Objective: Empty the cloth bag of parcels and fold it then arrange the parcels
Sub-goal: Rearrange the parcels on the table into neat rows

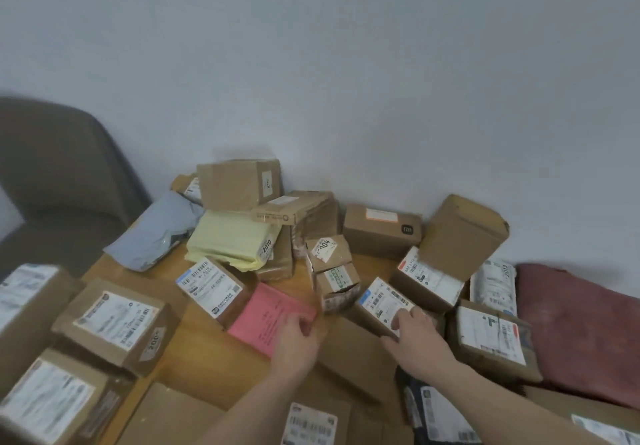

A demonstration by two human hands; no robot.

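Observation:
Several parcels lie scattered on a wooden table [207, 347]. My left hand [297, 342] grips the right corner of a flat pink parcel [266, 316], fingers curled over its edge. My right hand [417, 339] grips a small brown box with a white label [382, 300], thumb on its near side and fingers on top. The dark red cloth bag [575, 326] lies flat at the right edge, beside more labelled boxes. A yellow mailer [228, 242] and a grey mailer [156, 229] sit further back under a pile of brown boxes [239, 184].
A plain wall closes off the back of the table. A grey-brown chair [59, 181] stands at the far left. Large labelled boxes [114, 323] crowd the near left, and a flat brown carton [349, 351] lies between my hands.

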